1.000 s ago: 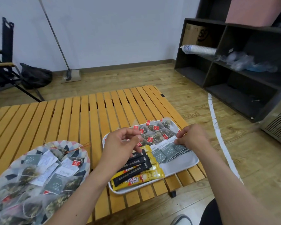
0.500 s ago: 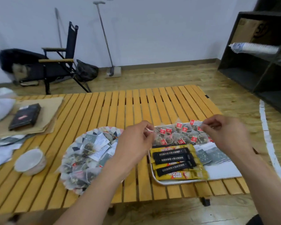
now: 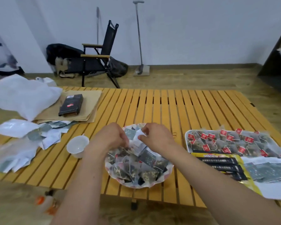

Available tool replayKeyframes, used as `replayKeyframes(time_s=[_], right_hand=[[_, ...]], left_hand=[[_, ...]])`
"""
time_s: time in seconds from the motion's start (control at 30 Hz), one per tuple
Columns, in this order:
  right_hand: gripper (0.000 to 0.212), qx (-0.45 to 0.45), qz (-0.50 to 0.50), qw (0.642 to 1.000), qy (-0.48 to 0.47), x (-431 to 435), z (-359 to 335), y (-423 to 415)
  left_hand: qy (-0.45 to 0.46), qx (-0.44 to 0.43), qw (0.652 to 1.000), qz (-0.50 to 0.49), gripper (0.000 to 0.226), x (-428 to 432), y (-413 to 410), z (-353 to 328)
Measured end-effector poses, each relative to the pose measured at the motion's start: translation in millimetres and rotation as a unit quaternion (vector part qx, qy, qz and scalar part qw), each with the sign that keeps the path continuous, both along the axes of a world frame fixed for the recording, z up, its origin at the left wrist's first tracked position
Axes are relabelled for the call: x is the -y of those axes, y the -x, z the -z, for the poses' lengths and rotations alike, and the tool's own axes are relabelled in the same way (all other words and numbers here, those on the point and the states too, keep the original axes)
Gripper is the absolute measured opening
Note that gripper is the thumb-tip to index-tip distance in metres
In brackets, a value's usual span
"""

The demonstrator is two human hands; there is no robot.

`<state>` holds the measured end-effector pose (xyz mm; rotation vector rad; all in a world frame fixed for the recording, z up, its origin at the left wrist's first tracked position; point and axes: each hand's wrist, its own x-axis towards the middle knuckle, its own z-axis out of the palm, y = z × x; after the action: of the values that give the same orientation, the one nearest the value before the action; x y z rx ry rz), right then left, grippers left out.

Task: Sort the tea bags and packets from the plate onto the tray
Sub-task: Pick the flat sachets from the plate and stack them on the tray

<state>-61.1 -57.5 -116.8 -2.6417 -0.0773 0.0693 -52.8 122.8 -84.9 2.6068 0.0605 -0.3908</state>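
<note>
Head view, near edge of the slatted wooden tabletop first: what lies there?

– A round paper plate with a scalloped rim, close to the near edge. It is heaped with pyramid tea bags of see-through mesh, their strings trailing, and with flat square packets in dark grey.

And the hands?

– Both are over the plate's far side, close together. The left hand has its fingers curled down onto the heap, touching the mesh. Whether they grip a bag I cannot tell. The right hand is curled too, thumb and forefinger pinching a white packet beside a grey-green dotted one.

Where is the tray?

– The white tray has rounded corners and sits just right of the plate, reaching the right edge. Along its far side lie mesh bags with red tags. Nearer are yellow sachets with slim black sticks on top, then grey packets overlapped in a fan.

And to the left?

– A small white cup stands just left of the left wrist. Torn wrappers, grey and white, are scattered along the left edge. Behind them a black box lies on brown paper, next to a crumpled white bag at the far left corner.

Beyond the tabletop?

– A black folding chair with wooden armrests stands on the plank floor, and a long-handled tool is upright against the pale wall.
</note>
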Motion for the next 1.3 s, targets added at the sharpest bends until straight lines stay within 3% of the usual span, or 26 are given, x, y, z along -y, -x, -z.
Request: replayKeyframes(time_s=[0.1,0.27,0.47,0.53,0.57,0.67,0.73,0.83,0.93,1.07,1.2,1.3], right_hand=[[0.039,-0.028,0.023,0.998,0.043,-13,7,-11],[0.057,-0.074,0.096,0.992,0.02,-30,-1,-19],[0.048,-0.121,0.11,0.986,0.033,-46,-12,-21],[0.039,-0.135,0.107,0.985,0.018,-46,-12,-24],[0.038,-0.142,0.108,0.984,0.0,-44,-12,-26],[0.04,-0.18,0.129,0.971,-0.09,-34,-17,-31],[0.043,-0.203,0.163,0.945,-0.198,-23,-21,-32],[0.026,-0.201,0.202,0.896,-0.34,-3,-29,-27],[0.023,-0.199,0.221,0.865,-0.404,15,-28,-21],[0.017,-0.231,0.236,0.816,-0.474,30,-22,-9],[0.028,-0.227,0.226,0.737,-0.595,53,-27,7],[0.033,-0.2,0.196,0.699,-0.659,77,-37,25]], left_hand=[[-0.052,0.005,0.999,-0.007,0.009,-10,-6,-2],[-0.033,-0.053,0.996,0.065,0.042,-12,-1,-9],[0.012,-0.031,0.999,0.028,0.016,-4,-10,1],[0.006,-0.001,1.0,0.011,0.018,-4,-10,6],[-0.002,0.01,1.0,0.012,0.029,-4,-9,7],[-0.009,0.024,1.0,0.014,0.039,2,-5,8],[-0.001,0.031,0.999,0.019,0.043,8,-3,8],[0.029,0.037,0.998,0.028,0.062,14,-1,5],[0.043,0.023,0.998,0.036,0.074,22,3,2],[0.09,0.002,0.994,0.057,0.072,33,6,2],[0.257,-0.001,0.966,0.037,0.085,39,9,-10],[0.41,-0.054,0.91,0.03,0.106,56,18,-19]])
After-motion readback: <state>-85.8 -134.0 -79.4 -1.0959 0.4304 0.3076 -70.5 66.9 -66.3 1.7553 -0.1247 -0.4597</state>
